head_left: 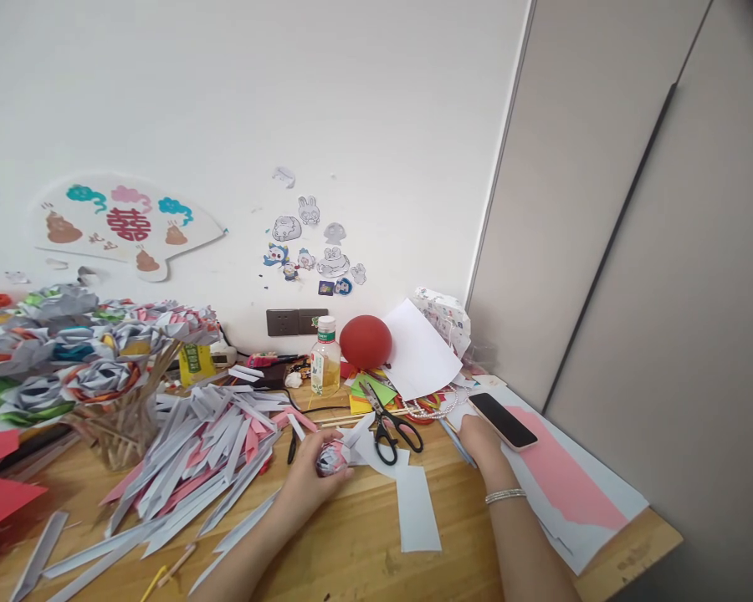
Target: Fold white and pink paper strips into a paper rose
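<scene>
As L hand (306, 487) holds rose (332, 458), wood desk (351, 562)

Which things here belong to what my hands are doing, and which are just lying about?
Likely in use: rolled paper flower in left hand; paper strips; scissors.
Lying about: phone; bottle; red ball.

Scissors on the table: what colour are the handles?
Black. The scissors lie beside the left hand holding a paper rosette; head view.
</scene>
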Demonstrator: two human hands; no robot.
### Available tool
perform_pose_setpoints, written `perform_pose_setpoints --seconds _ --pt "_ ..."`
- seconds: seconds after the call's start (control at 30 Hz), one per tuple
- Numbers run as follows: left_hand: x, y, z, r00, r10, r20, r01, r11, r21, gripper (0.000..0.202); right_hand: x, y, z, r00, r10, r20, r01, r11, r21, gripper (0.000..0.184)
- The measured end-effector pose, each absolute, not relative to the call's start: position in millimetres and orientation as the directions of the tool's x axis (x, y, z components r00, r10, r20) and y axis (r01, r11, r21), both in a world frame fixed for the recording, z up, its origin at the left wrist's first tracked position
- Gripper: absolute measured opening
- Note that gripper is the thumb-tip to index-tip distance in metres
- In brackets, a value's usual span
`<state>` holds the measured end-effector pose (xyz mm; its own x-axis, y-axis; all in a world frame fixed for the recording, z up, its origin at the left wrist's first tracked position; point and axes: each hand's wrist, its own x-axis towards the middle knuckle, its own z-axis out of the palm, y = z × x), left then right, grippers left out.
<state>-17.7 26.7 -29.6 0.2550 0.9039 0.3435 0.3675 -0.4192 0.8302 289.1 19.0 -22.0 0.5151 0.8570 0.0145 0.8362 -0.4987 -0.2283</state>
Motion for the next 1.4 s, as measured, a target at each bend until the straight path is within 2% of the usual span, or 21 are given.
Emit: perform_pose_setpoints --seconds 0.13,0.23,0.33,0.4,0.47,0.5,0.57,0.7,0.8,0.93,1.07,1.17,1.23,1.3,1.4 --pt "-14.8 25.6 -31.4 0.260 0.939 0.223 0.205 -0.280 0.938 0.046 287.1 15.6 -12.4 0.555 0.828 0.072 0.803 -0.512 -0.306 0.025" --pt "-11.9 24.3 -31.8 0.262 0.940 0.219 0.093 -0.250 0.964 0.044 278.9 14.4 -0.9 0.547 0.820 0.169 0.801 -0.454 -0.390 0.026" --pt "-9.7 21.9 -28.3 0.222 0.945 0.242 0.047 -0.258 0.965 0.041 255.1 14.7 6.1 0.422 0.853 0.307 0.850 -0.254 -0.462 0.027" --pt "-8.7 19.3 -23.5 0.248 0.946 0.206 0.012 -0.216 0.976 0.043 230.7 13.3 6.8 0.312 0.878 0.363 0.850 -0.088 -0.519 0.024" --pt "-8.2 16.4 -18.6 0.297 0.943 0.151 -0.025 -0.151 0.988 0.049 204.3 9.3 5.3 0.135 0.891 0.433 0.661 0.244 -0.709 0.019" --pt "-8.0 15.2 -16.8 0.315 0.940 0.131 -0.046 -0.123 0.991 0.053 192.1 6.7 4.1 0.059 0.899 0.435 0.556 0.332 -0.762 0.016" --pt "-7.8 13.5 -15.2 0.365 0.924 0.112 -0.089 -0.085 0.992 0.062 172.4 1.2 1.5 0.004 0.913 0.407 0.377 0.376 -0.847 0.013" --pt "-6.2 10.7 -15.4 0.469 0.867 0.172 -0.131 -0.124 0.984 0.079 153.6 -2.6 -6.5 -0.114 0.906 0.406 0.089 0.417 -0.905 0.021" --pt "-3.7 6.5 -11.3 0.422 0.882 0.209 -0.086 -0.190 0.978 0.078 148.4 -1.4 -14.2 -0.144 0.894 0.424 0.019 0.430 -0.902 0.024" --pt "-2.5 -0.1 0.7 0.294 0.936 0.192 0.061 -0.218 0.974 0.061 144.2 -8.0 -15.4 -0.136 0.865 0.483 0.158 0.500 -0.851 0.017" --pt "-6.0 -0.3 7.9 0.305 0.928 0.215 0.145 -0.268 0.952 0.045 150.5 -18.1 -2.8 -0.191 0.752 0.630 0.443 0.639 -0.629 0.025" --pt "-9.4 3.8 6.8 0.342 0.908 0.241 0.210 -0.324 0.923 0.037 158.3 -20.0 6.3 -0.354 0.693 0.628 0.542 0.700 -0.466 0.026" --pt "-10.9 6.7 4.3 0.352 0.905 0.241 0.245 -0.337 0.909 0.035 160.9 -19.7 9.8 -0.425 0.672 0.606 0.563 0.721 -0.405 0.026" --pt "-11.8 8.3 1.9 0.370 0.899 0.233 0.267 -0.343 0.900 0.033 160.9 -19.3 11.1 -0.448 0.667 0.595 0.555 0.729 -0.399 0.025" --pt "-12.1 8.1 0.9 0.394 0.896 0.205 0.294 -0.335 0.895 0.033 159.0 -18.6 9.4 -0.403 0.707 0.581 0.547 0.695 -0.467 0.018"
